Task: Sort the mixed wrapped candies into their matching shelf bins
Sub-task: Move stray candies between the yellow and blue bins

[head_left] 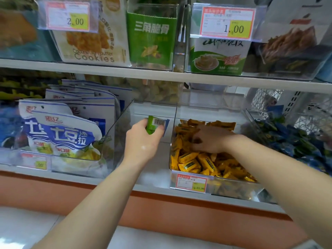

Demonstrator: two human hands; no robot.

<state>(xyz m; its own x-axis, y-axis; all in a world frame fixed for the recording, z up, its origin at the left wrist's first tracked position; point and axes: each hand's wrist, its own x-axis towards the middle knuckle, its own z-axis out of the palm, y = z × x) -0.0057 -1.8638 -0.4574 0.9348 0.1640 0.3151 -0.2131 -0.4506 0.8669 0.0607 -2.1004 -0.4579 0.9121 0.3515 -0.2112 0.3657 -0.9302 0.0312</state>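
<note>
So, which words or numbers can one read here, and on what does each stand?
"2.00": left upper tag
"1.00": right upper tag
"Cookies": cookie box
"三角脆骨": green box
"土豆沙拉": bag
Price on the bin tag and barcode digits on the green candy: too blurred.

Both bare arms reach forward from the lower edge of the view. The left forearm [100, 194] rises from the lower left toward the centre, its wrist nearly straight. The left hand [143, 139] shows its back, and its fingers and thumb are curled round a green packet [153, 124]. The right forearm [280, 173] comes in from the right side. The right hand [210, 139] is palm down with the fingers bent downward. Their tips are hidden, so a grip cannot be judged.
</note>
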